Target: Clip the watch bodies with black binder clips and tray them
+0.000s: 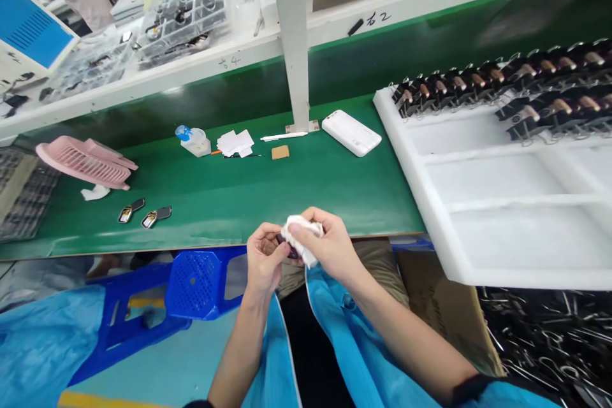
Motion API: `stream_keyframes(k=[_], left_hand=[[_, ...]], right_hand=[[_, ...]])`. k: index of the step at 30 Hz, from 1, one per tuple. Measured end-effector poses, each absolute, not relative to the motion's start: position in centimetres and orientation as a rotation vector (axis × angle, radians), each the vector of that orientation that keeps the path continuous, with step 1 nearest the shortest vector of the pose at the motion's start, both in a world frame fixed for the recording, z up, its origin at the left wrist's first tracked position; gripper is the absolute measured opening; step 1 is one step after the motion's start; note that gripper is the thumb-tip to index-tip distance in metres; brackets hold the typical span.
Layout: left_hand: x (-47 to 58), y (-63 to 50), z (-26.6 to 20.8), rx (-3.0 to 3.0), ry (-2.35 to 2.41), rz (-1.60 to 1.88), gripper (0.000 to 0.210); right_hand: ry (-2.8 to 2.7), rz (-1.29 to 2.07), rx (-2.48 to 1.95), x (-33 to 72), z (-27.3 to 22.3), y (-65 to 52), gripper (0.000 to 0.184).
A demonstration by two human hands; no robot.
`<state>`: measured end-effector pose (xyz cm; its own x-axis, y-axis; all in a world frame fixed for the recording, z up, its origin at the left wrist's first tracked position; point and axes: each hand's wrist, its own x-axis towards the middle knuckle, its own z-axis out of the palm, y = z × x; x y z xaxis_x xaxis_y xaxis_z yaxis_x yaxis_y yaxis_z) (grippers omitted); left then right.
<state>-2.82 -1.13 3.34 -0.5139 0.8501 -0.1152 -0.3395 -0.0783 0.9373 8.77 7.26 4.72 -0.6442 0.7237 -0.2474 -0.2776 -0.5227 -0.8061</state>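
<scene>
Close to the table's front edge, my left hand (264,261) pinches a small dark, shiny piece (288,247), mostly covered, so its exact kind does not show. My right hand (337,247) grips a crumpled white cloth (304,234) and presses it against that piece. Both hands are closed and nearly touch. On the green table (220,197), to the left, lie two small metal-and-black items (131,210) that look like opened key fobs.
A pink fan (88,162) lies at the left. Further back are a blue-capped bottle (195,140), white papers (236,143), a white pen (284,136), a tan block (280,152) and a white power bank (351,132). A foam tray (507,226) with clipped parts stands right. Blue stool (194,284) below.
</scene>
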Motion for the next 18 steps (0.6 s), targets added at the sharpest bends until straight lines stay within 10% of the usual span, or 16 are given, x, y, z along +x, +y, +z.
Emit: stream_keyframes(k=[18], left_hand=[[-3.1,-2.1,3.8,0.588,1.164,1.761,0.049]], right_hand=[[-1.243,1.626,-0.955,9.8,7.4,10.7,0.046]])
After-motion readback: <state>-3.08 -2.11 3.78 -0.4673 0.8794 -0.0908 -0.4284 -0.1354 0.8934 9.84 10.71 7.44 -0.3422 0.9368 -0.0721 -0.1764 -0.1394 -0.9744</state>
